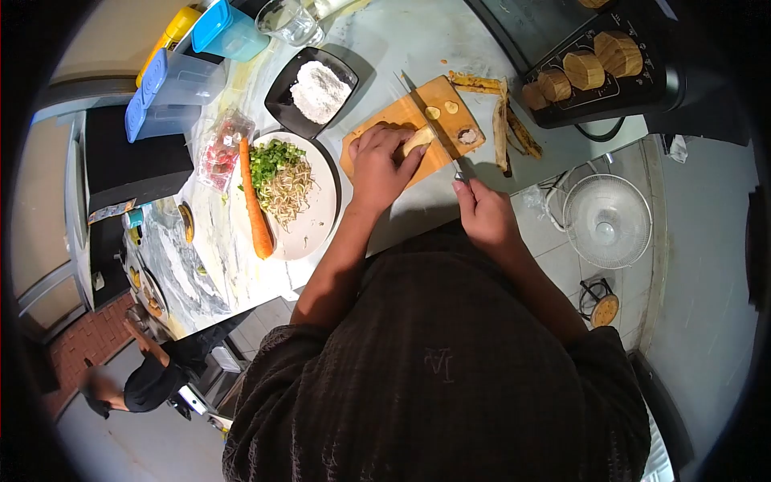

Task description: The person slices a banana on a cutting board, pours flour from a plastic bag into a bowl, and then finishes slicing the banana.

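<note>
My left hand presses a peeled banana down on the wooden cutting board. In my right hand is the handle of a knife, its blade lying across the board at the banana's cut end. Two pale round slices rest beyond the blade. Dark-spotted yellow peels lie beside the board on the counter. My left fingers partly cover the banana.
Left of the board, a white plate holds a carrot, chopped green onion and bean sprouts. Behind stand a black bowl of white powder, a glass and plastic containers. A black appliance is at right; another person stands far left.
</note>
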A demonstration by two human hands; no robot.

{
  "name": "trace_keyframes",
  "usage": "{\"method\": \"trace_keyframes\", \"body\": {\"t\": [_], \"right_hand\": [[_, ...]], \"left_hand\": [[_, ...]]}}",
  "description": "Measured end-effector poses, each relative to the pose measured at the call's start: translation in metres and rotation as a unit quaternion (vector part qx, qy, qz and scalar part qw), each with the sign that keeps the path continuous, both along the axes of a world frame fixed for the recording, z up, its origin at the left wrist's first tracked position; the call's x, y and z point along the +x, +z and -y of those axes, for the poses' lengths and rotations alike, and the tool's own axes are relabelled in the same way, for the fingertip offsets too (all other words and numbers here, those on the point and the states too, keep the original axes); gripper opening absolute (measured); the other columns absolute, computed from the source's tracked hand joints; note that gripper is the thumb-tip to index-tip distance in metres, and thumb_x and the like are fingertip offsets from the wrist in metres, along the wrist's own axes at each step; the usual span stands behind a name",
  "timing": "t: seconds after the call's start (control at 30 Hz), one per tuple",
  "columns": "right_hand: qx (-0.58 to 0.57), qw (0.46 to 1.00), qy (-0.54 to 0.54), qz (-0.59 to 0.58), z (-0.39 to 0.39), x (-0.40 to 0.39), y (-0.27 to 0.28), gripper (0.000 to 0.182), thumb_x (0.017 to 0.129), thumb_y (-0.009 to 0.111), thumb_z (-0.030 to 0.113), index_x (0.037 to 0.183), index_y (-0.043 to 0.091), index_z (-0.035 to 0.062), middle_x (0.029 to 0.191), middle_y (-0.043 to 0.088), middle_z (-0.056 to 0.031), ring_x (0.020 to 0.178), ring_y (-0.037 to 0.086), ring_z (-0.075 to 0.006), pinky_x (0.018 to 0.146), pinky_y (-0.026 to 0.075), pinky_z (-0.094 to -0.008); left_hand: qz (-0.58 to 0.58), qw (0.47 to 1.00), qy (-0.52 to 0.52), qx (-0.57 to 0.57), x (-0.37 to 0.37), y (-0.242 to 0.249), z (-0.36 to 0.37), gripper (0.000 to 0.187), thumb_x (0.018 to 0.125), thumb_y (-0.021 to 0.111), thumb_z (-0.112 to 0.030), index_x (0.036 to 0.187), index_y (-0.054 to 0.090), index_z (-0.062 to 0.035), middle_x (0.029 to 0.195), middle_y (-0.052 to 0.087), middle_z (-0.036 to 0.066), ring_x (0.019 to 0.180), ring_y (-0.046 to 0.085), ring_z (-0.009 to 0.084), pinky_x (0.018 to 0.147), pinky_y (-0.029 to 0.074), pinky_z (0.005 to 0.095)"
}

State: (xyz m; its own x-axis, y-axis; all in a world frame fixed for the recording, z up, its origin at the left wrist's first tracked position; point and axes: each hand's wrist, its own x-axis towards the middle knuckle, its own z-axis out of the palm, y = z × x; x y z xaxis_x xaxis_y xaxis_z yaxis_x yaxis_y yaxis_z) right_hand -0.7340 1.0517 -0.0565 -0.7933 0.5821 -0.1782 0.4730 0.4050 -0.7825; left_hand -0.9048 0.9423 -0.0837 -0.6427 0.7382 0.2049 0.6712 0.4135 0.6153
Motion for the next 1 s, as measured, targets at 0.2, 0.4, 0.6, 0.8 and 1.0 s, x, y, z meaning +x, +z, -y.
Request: {"method": "trace_keyframes", "body": {"t": [0.2,0.4,0.6,0.8,1.0], "right_hand": [[0.049,0.998,0.016,-0.021,0.0,0.003,-0.02,0.027,0.096,0.057,0.021,0.079,0.056,-0.0003,0.066,0.058,-0.0226,0.064,0.058,-0.0437,0.057,0.046,-0.0474],[0.08,0.997,0.0,-0.007,-0.005,0.012,-0.011,0.023,0.095,0.058,0.023,0.086,0.059,0.0015,0.073,0.062,-0.0208,0.068,0.061,-0.0412,0.059,0.046,-0.0472],[0.107,0.993,-0.001,0.05,-0.013,0.011,0.006,0.021,0.094,0.059,0.025,0.091,0.06,0.0041,0.079,0.064,-0.0169,0.071,0.062,-0.0375,0.06,0.047,-0.0441],[0.156,0.988,0.009,0.001,-0.02,-0.003,0.007,0.026,0.095,0.058,0.029,0.089,0.058,0.0041,0.078,0.062,-0.0154,0.072,0.061,-0.038,0.062,0.046,-0.0446],[0.165,0.986,0.011,0.012,-0.021,-0.007,0.014,0.024,0.094,0.06,0.028,0.089,0.058,0.0042,0.078,0.063,-0.0158,0.072,0.061,-0.0387,0.062,0.047,-0.046]], "left_hand": [[-0.006,1.0,-0.002,0.002,-0.001,0.0,0.0,0.024,0.078,0.075,-0.025,0.097,0.07,-0.0103,0.096,0.067,0.003,0.105,0.058,0.0225,0.089,0.034,0.0378],[0.002,1.0,-0.002,-0.001,-0.001,0.001,0.001,0.024,0.079,0.075,-0.026,0.096,0.07,-0.01,0.095,0.067,0.003,0.103,0.057,0.0228,0.089,0.034,0.0379],[0.055,0.998,-0.01,-0.006,-0.008,0.016,0.001,0.039,0.081,0.071,-0.021,0.117,0.062,-0.0099,0.096,0.067,0.004,0.104,0.057,0.0237,0.093,0.033,0.0394],[0.057,0.994,-0.046,0.086,-0.017,0.037,-0.011,0.059,0.079,0.049,-0.002,0.138,0.044,-0.0078,0.112,0.068,0.008,0.113,0.055,0.0251,0.104,0.027,0.0422],[0.033,0.997,-0.066,0.026,-0.016,0.039,-0.014,0.06,0.079,0.048,-0.002,0.139,0.044,-0.0081,0.117,0.068,0.003,0.116,0.052,0.0244,0.103,0.026,0.0403]]}}
